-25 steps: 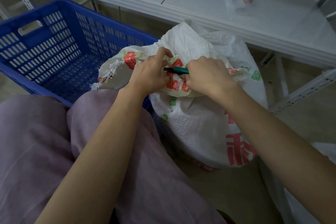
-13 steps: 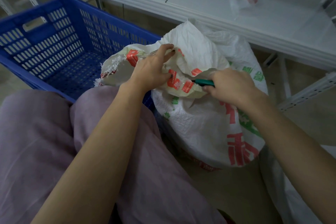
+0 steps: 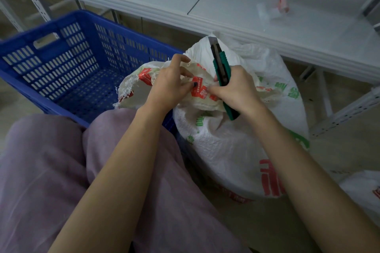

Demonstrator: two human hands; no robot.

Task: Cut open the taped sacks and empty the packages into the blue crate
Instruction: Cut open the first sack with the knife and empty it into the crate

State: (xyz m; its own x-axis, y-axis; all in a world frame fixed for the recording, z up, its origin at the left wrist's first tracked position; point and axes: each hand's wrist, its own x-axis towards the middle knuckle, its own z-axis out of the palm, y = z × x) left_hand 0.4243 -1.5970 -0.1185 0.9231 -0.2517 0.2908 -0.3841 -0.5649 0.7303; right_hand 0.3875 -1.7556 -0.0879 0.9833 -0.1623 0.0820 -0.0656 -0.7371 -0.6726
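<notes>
below white shelf [image 3: 226, 6], left grip [image 3: 166, 86] pinches sack tape [image 3: 199, 89]; right grip [image 3: 238, 90] clasps cutter [image 3: 221, 63] beside.

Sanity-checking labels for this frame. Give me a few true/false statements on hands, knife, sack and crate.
1. The right hand holds a green utility knife. True.
2. The knife's blade is sunk into the sack. False: it points up and away from the person, clear of the taped mouth.
3. The left hand grips the sack's taped mouth. True.
4. Packages lie in the blue crate. False: none show in the part of it in view.
</notes>
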